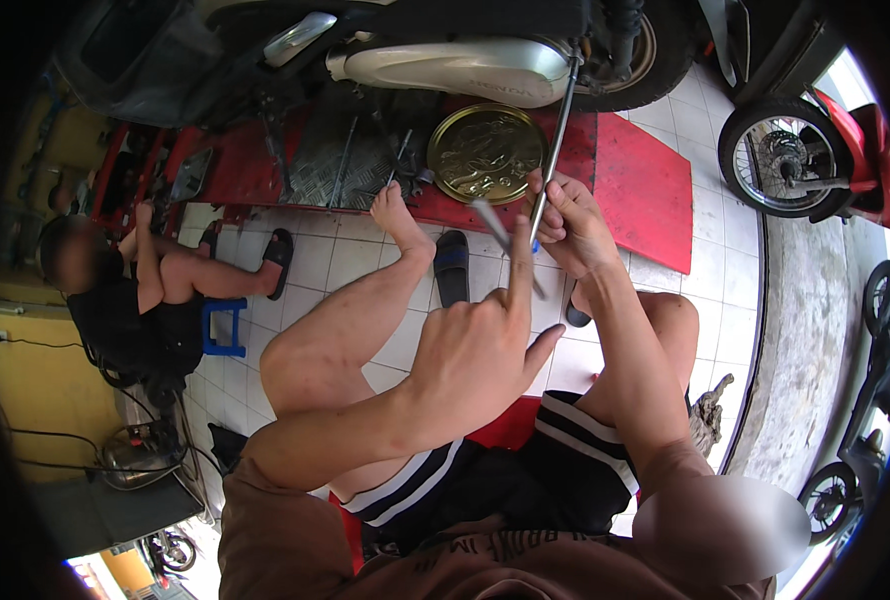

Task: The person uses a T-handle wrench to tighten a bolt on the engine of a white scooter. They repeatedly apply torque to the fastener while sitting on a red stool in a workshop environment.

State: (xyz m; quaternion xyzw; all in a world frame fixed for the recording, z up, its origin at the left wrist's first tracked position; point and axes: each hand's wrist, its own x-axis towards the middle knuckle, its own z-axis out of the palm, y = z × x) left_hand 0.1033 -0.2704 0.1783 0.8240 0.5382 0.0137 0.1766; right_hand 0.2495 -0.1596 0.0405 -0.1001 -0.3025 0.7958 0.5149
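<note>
Nearest the camera is your brown shirt [445, 560], above black shorts with white bands. Out ahead of you is a long, slim, shiny T-handled tool [560, 130]: at its left end the crossbar [492, 222] is blurred, near a small blue band; the shaft slants up and right to the scooter [455, 72], beside its silver cover and near the rear wheel. Your left hand [475, 360] is partly open, index finger straight up at the crossbar, thumb spread, gripping nothing visible; you cannot tell whether the fingertip touches. Your right hand [570, 225] is curled closed around the shaft's lower part. Counting left to right, you have one seated co-worker [130, 320], one blue stool [224, 328], one round gold tray [465, 165] on the red platform [645, 190] and one red motorbike [870, 170].
</note>
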